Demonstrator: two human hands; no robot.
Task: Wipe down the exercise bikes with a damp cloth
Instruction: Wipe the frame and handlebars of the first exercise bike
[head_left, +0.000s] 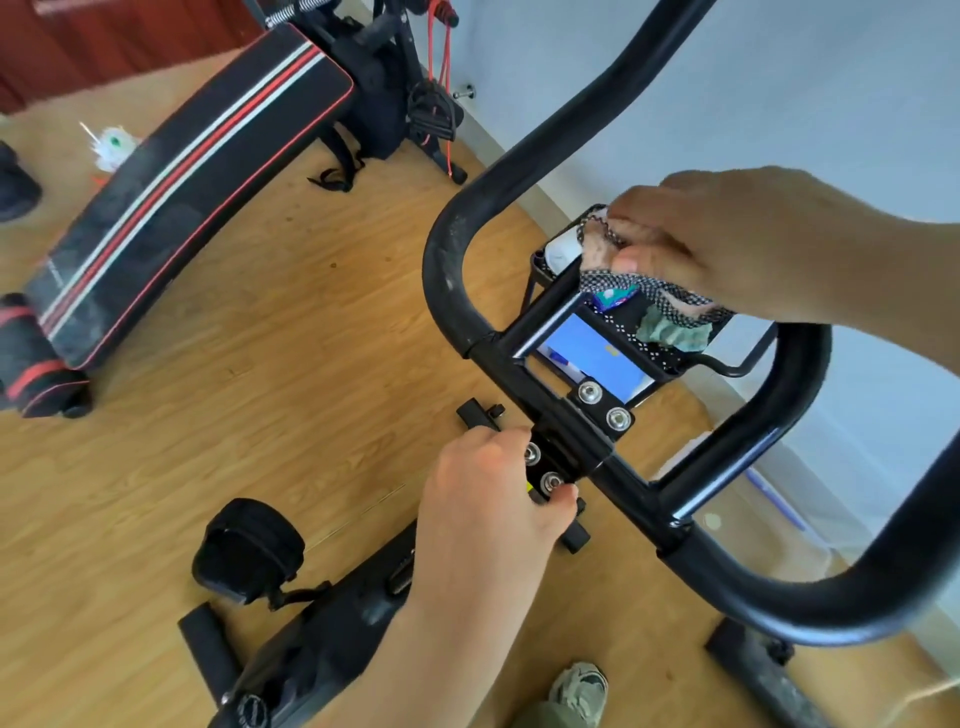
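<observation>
Wood floor, right hand holds cloth, bike

The black exercise bike stood upright, its looping handlebar scuffed with pale dust near the bend. A bunched cloth, black-and-white dotted with pink and teal patches, lay draped over the top of the blue panel between the bars.

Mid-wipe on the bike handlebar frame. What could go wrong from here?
1. The checkered cloth in the right hand trails a loose end over the black mesh rack; if damp, it could drip onto the blue item there.
2. The left hand grips the black bolted stem clamp; a slip could scrape it on the silver bolts.
</observation>
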